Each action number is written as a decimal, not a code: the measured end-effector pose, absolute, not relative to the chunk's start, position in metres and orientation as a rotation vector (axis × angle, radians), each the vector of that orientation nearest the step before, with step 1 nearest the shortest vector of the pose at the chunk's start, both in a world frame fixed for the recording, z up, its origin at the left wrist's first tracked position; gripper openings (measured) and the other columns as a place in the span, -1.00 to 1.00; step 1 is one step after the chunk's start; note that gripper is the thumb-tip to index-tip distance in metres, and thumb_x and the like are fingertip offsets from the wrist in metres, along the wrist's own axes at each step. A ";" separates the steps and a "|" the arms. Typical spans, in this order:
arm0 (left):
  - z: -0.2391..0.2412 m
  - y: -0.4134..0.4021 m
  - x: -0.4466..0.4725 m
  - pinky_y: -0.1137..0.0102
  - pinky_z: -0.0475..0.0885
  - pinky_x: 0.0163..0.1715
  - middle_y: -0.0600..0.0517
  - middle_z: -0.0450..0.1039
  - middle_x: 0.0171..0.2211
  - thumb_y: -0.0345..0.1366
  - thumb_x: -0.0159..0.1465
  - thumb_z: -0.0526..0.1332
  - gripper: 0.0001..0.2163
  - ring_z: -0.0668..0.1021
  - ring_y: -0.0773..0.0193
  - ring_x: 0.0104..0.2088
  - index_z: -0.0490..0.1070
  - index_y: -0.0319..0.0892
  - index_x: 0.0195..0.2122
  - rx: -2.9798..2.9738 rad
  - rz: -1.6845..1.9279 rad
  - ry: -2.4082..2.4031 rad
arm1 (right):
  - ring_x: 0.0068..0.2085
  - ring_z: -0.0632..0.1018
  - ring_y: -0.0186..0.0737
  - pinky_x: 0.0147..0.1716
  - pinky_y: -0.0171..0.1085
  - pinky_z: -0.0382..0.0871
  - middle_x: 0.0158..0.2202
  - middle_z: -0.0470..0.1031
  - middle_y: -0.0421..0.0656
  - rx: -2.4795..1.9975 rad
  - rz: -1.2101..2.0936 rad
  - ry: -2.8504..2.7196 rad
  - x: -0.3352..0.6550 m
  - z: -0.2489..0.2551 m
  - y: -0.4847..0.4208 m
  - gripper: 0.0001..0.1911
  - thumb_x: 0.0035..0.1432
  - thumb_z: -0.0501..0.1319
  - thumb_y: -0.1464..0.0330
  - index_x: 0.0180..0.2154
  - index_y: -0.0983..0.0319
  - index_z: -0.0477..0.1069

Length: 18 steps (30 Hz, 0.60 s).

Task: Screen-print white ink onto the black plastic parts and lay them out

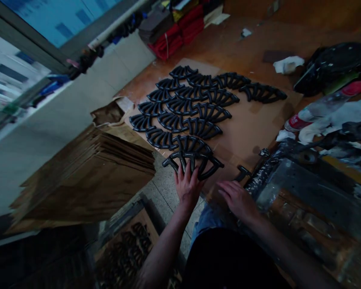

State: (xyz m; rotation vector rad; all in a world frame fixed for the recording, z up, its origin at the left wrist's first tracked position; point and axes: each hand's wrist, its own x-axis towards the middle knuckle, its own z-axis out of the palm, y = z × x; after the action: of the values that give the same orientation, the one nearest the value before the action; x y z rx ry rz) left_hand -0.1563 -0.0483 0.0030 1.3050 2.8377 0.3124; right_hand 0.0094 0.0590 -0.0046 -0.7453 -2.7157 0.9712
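Note:
My left hand (188, 186) is at the near end of the rows, its fingers hooked over a glossy black curved piece (209, 172) that looks like a handle. Several similar black pieces (183, 106) lie nested in overlapping rows on a flat brown cardboard sheet (246, 128). To the right, my right hand (236, 198) rests low by the sheet's near edge, fingers loosely stretched with nothing visible in them. Just beyond its fingertips lies a small black T-shaped piece (243, 172). The underside of my left fingers is hidden.
A stack of folded brown cardboard (87, 180) stands at left. A plastic bottle (321, 106) and a dark cluttered bench (307, 176) are at right. Red bundles (180, 34) lie at the back. Below left, a board (108, 257) holds more dark pieces.

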 end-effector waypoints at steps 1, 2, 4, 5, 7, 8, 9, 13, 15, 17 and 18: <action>0.006 -0.047 -0.159 -0.10 0.07 0.27 -0.11 0.26 0.28 -0.07 0.25 0.22 -0.59 0.19 -0.16 0.33 0.46 -0.02 0.11 1.304 0.320 2.849 | -0.02 0.51 -0.12 0.02 -0.10 0.41 -0.04 0.56 -0.07 -0.724 0.974 -2.721 0.007 -0.004 0.057 -0.67 0.33 0.05 0.37 0.02 0.19 0.49; 0.008 -0.046 -0.161 -0.11 0.07 0.27 -0.10 0.26 0.28 -0.08 0.25 0.22 -0.59 0.17 -0.16 0.33 0.45 -0.01 0.11 1.308 0.328 2.858 | -0.03 0.52 -0.12 0.01 -0.10 0.42 -0.04 0.56 -0.07 -0.708 0.976 -2.728 0.005 -0.004 0.055 -0.68 0.33 0.05 0.38 0.00 0.18 0.50; 0.011 -0.045 -0.165 -0.12 0.07 0.26 -0.10 0.24 0.29 -0.08 0.25 0.22 -0.59 0.15 -0.16 0.34 0.45 -0.02 0.11 1.336 0.342 2.870 | -0.03 0.52 -0.11 0.00 -0.11 0.42 -0.04 0.56 -0.07 -0.685 0.982 -2.744 0.003 -0.004 0.051 -0.69 0.32 0.06 0.39 -0.02 0.19 0.51; 0.012 -0.045 -0.167 -0.12 0.07 0.26 -0.11 0.23 0.29 -0.07 0.25 0.22 -0.58 0.15 -0.17 0.34 0.45 -0.02 0.12 1.353 0.344 2.878 | -0.02 0.52 -0.11 0.00 -0.12 0.42 -0.04 0.56 -0.07 -0.681 0.985 -2.751 0.003 -0.004 0.049 -0.69 0.32 0.06 0.39 -0.02 0.19 0.51; 0.013 -0.045 -0.170 -0.11 0.08 0.26 -0.11 0.22 0.30 -0.04 0.25 0.21 -0.57 0.16 -0.17 0.34 0.44 -0.01 0.13 1.393 0.346 2.899 | -0.01 0.51 -0.12 0.02 -0.13 0.40 -0.02 0.55 -0.08 -0.675 0.984 -2.770 0.004 -0.004 0.046 -0.69 0.32 0.05 0.40 -0.02 0.19 0.51; 0.013 -0.045 -0.172 -0.10 0.08 0.26 -0.11 0.22 0.30 -0.04 0.25 0.20 -0.56 0.17 -0.17 0.33 0.43 -0.01 0.13 1.413 0.348 2.908 | -0.01 0.51 -0.12 0.03 -0.13 0.39 -0.01 0.55 -0.09 -0.674 0.976 -2.782 0.005 -0.004 0.044 -0.69 0.32 0.05 0.41 -0.02 0.19 0.50; 0.013 -0.044 -0.173 -0.10 0.09 0.26 -0.11 0.22 0.30 -0.04 0.26 0.20 -0.56 0.18 -0.17 0.33 0.43 -0.01 0.14 1.432 0.348 2.914 | -0.01 0.50 -0.12 0.03 -0.13 0.39 -0.01 0.54 -0.09 -0.675 0.966 -2.797 0.006 -0.004 0.043 -0.69 0.32 0.05 0.41 -0.02 0.19 0.51; 0.014 -0.035 -0.177 -0.09 0.12 0.24 -0.12 0.24 0.29 -0.05 0.26 0.20 -0.58 0.20 -0.16 0.32 0.44 -0.02 0.12 1.493 0.338 2.914 | -0.02 0.51 -0.10 -0.01 -0.14 0.39 0.02 0.53 -0.07 -0.758 0.907 -2.865 0.010 -0.011 0.042 -0.68 0.29 0.07 0.41 -0.01 0.17 0.51; 0.014 -0.028 -0.178 -0.08 0.14 0.24 -0.12 0.25 0.28 -0.06 0.25 0.21 -0.58 0.20 -0.16 0.32 0.45 -0.02 0.11 1.523 0.347 2.910 | -0.02 0.51 -0.08 -0.01 -0.12 0.38 0.05 0.51 -0.07 -0.857 0.858 -2.885 0.012 -0.017 0.044 -0.67 0.28 0.10 0.40 0.01 0.15 0.51; 0.013 -0.018 -0.179 -0.06 0.16 0.24 -0.11 0.26 0.28 -0.05 0.24 0.22 -0.58 0.20 -0.16 0.32 0.45 -0.02 0.11 1.562 0.372 2.892 | -0.02 0.52 -0.06 -0.03 -0.11 0.39 0.08 0.49 -0.07 -0.957 0.815 -2.894 0.013 -0.024 0.047 -0.65 0.27 0.11 0.38 0.05 0.12 0.49; 0.012 -0.013 -0.180 -0.06 0.15 0.24 -0.11 0.26 0.28 -0.04 0.24 0.21 -0.57 0.19 -0.16 0.32 0.45 -0.02 0.11 1.582 0.391 2.878 | -0.02 0.52 -0.05 -0.04 -0.10 0.38 0.10 0.48 -0.07 -1.009 0.797 -2.892 0.013 -0.028 0.048 -0.64 0.27 0.12 0.36 0.07 0.09 0.48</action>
State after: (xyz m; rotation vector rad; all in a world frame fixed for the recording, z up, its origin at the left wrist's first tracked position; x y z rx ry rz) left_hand -0.1796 -0.0131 0.0116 1.5825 2.8778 0.3908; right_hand 0.0133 0.0482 -0.0285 -1.0092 -2.8922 0.7969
